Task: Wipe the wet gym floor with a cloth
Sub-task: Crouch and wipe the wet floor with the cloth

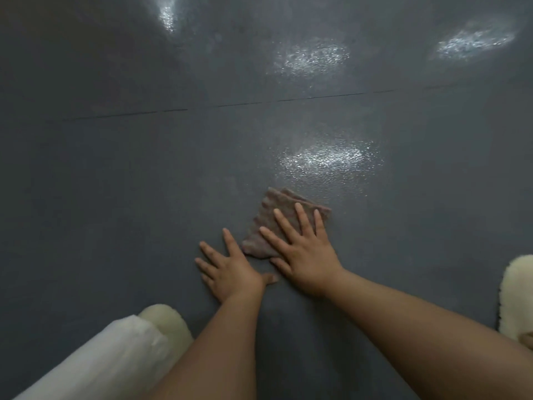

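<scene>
A folded brownish-grey cloth lies flat on the dark grey gym floor. My right hand presses on the cloth with straight, spread fingers. Just left of it, my left hand rests flat on the bare floor with its fingers spread, beside the cloth's near corner. A glistening wet patch shines on the floor just beyond the cloth.
More shiny wet patches lie farther off at centre, upper right and upper left. A thin seam crosses the floor. Fluffy cream slippers sit at lower left and right edge, with a white trouser leg.
</scene>
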`<state>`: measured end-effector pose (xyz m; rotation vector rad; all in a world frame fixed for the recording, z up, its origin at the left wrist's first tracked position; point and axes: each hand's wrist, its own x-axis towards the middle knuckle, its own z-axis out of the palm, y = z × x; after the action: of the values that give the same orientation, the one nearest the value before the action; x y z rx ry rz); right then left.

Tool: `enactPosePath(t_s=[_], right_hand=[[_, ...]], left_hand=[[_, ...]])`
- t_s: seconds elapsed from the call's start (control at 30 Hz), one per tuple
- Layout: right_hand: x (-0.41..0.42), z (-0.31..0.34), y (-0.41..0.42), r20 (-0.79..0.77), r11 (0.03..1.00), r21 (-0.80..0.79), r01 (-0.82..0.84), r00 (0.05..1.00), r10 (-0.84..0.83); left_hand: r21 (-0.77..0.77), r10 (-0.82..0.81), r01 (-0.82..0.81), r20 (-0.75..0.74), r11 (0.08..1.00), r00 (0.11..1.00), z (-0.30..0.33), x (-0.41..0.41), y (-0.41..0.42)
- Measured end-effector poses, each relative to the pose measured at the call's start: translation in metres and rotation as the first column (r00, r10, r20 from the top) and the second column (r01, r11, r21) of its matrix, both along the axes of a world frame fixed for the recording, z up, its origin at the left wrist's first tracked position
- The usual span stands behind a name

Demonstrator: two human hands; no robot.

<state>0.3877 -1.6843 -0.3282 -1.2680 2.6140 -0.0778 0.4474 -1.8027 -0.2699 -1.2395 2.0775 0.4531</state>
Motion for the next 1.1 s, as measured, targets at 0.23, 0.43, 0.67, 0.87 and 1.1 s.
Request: enactPosePath(t_s=[0.23,0.43,0.67,0.87,1.1], right_hand=[[-0.095,0.001,0.008,-0.003,0.948,0.058,0.313,0.95,-0.313],[-0.164,0.008,0.027,-0.001,0.559,0.153,0.815,0.566,-0.825],[-0.137,0.007,-0.023,-0.001,0.689,0.115,0.716,0.693,-0.721],[-0.071,0.012,-0.085,0.114,0.943,0.089,0.322,0.937,-0.331],[-0.008,0.0,-0.05,0.031,0.999,-0.038,0.003,1.0,-0.002]], left_hand=[[0.012,0.001,-0.001,0.018,1.0,1.0,-0.002,-0.002,0.002],[0.01,0.006,-0.006,0.032,1.0,0.999,-0.005,-0.004,0.002],[0.008,0.007,-0.007,0.018,1.0,1.0,-0.006,-0.005,0.003],[0.019,-0.05,0.05,0.019,0.999,0.999,-0.003,0.002,-0.002],[0.024,-0.066,0.07,-0.147,0.997,0.987,0.002,0.031,-0.027]])
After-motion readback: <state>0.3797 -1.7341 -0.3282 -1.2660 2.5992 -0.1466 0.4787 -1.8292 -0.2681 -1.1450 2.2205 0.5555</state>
